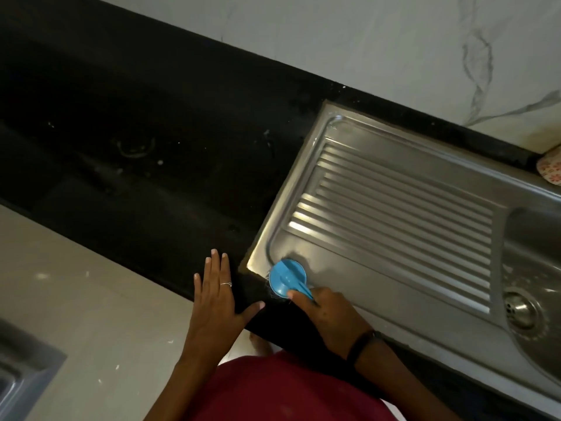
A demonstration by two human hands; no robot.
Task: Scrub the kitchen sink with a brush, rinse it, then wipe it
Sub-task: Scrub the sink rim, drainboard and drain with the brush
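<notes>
Your blue brush (pixel 287 278) is sitting head-down right on the near left corner of the steel sink (pixel 394 278), its dark bristles spilling just over the rim onto the black counter (pixel 136 147). Your right hand (pixel 329 314) is wrapped around its handle, a dark band on that wrist. Your left hand (pixel 218 296) lies flat with straight fingers on the counter's front edge, just beside the brush, 1 ring on it.

So you're jammed in the corner: counter edge on the near side, sink rim to the left. The ribbed drainboard stretches away to the right with nothing standing on it, then drops into 1 bowl with 1 drain (pixel 522 309).

Far side, the counter meets a marble wall (pixel 364 41). 1 red-and-white thing (pixel 550 174) pokes in at the right edge, can't tell what it is.
</notes>
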